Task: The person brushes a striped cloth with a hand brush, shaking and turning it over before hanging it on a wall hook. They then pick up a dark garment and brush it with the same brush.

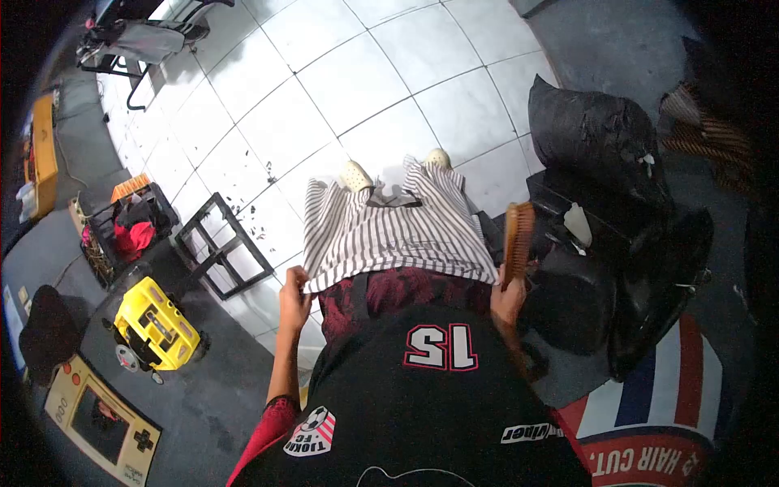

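I hold a grey-and-white striped cape (389, 231) spread out in front of my body. My left hand (294, 294) grips its left near corner. My right hand (507, 302) is closed on the handle of a wooden brush (518, 237), which stands upright at the cape's right near corner; whether this hand also pinches the cloth I cannot tell. Two pale shoes (355, 174) show on the white tiled floor (357, 89) just past the cape's far edge. My black jersey with the number 15 fills the lower middle.
A black barber chair (633, 276) with a black bag (596, 134) on it stands to the right. On the left are a black metal frame (223, 243), a yellow machine (154, 329), a crate of items (122, 231) and hair clippings on the tiles.
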The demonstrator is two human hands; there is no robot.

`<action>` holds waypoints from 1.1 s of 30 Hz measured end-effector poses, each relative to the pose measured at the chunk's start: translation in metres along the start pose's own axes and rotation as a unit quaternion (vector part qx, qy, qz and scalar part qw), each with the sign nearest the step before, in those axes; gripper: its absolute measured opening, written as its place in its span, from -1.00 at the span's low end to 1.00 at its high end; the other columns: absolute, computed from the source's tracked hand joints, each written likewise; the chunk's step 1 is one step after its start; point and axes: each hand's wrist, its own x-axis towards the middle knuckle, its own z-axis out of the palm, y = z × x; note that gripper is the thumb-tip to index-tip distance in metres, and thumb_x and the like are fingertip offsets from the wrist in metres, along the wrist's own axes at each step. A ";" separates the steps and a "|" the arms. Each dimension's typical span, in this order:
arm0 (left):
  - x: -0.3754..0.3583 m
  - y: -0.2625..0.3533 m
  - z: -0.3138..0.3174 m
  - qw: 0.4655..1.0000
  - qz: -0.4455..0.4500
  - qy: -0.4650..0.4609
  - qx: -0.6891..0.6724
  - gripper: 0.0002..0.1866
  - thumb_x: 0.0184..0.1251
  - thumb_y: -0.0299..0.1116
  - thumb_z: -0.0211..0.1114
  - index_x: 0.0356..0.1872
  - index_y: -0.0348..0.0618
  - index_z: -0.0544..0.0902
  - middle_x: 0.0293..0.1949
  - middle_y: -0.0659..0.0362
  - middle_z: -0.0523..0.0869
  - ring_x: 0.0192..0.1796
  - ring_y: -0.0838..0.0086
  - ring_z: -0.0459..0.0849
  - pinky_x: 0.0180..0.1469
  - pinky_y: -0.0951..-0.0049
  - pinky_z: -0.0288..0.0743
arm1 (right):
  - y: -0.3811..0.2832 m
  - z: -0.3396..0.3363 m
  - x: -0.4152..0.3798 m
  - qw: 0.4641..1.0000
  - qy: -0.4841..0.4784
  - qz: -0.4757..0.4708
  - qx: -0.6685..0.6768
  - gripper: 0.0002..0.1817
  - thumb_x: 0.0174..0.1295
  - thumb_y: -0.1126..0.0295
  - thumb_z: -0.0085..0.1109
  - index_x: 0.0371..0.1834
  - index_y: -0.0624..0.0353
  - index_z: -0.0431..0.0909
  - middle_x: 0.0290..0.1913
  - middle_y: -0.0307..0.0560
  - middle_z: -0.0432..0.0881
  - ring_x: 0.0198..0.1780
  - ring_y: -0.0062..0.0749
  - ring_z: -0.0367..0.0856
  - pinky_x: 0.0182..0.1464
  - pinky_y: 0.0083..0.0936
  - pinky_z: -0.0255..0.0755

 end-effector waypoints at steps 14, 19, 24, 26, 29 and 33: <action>0.186 0.164 -0.097 0.857 0.332 -0.085 0.384 -0.46 -0.15 0.21 0.33 -0.45 -0.12 0.58 -0.90 0.18 0.30 -0.74 0.39 0.44 -0.60 0.33 0.29 | -0.129 -0.138 0.147 0.969 -0.138 -0.206 -0.005 -0.26 -0.35 0.03 0.47 -0.18 0.36 0.40 -0.29 0.10 0.50 -0.23 -0.21 0.51 -0.18 -0.38 0.40; 0.164 0.266 -0.140 0.831 0.431 0.117 0.331 -0.67 -0.18 -0.60 0.26 -0.26 -0.12 0.60 -0.31 0.10 0.65 -0.42 0.30 0.63 -0.40 0.44 0.45 | -0.166 -0.210 0.157 0.950 0.105 -0.263 0.128 -0.61 -0.07 0.20 0.33 -0.37 0.28 0.42 -0.43 -0.16 0.46 -0.38 -0.48 0.42 -0.28 -0.52 0.35; 0.126 0.240 -0.105 0.769 0.451 0.347 0.291 -0.57 -0.25 -0.56 0.38 -0.19 -0.07 0.61 -0.63 0.21 0.51 -0.64 0.54 0.46 -0.57 0.58 0.36 | -0.170 -0.188 0.106 0.790 0.382 -0.390 0.278 -0.78 -0.04 0.41 0.21 -0.34 0.26 0.47 -0.46 -0.09 0.48 -0.37 -0.31 0.45 -0.26 -0.48 0.34; 0.143 0.172 -0.075 0.824 0.454 0.231 0.248 -0.48 -0.21 -0.44 0.41 -0.06 -0.09 0.54 -0.59 0.10 0.58 -0.60 0.31 0.55 -0.53 0.41 0.43 | -0.145 -0.134 0.110 0.863 0.329 -0.298 0.242 -0.75 -0.10 0.45 0.20 -0.32 0.29 0.48 -0.46 0.03 0.49 -0.36 -0.15 0.47 -0.26 -0.40 0.35; 0.151 0.058 -0.020 0.828 0.110 -0.212 0.507 -0.61 0.03 -0.24 0.23 -0.03 0.03 0.54 -0.36 -0.02 0.64 -0.30 0.12 0.64 -0.24 0.18 0.51 | -0.063 -0.031 0.117 0.979 -0.030 -0.181 0.085 -0.72 -0.12 0.49 0.18 -0.30 0.37 0.46 -0.43 0.24 0.52 -0.34 0.12 0.49 -0.31 -0.27 0.37; 0.099 0.018 -0.011 0.916 0.130 -0.215 0.314 -0.63 -0.06 -0.31 0.23 -0.12 0.01 0.60 -0.48 -0.11 0.60 -0.34 0.04 0.60 -0.28 0.17 0.47 | -0.019 0.009 0.089 0.965 -0.154 -0.200 0.069 -0.73 -0.09 0.49 0.15 -0.27 0.31 0.47 -0.34 0.23 0.53 -0.25 0.04 0.53 -0.27 -0.32 0.37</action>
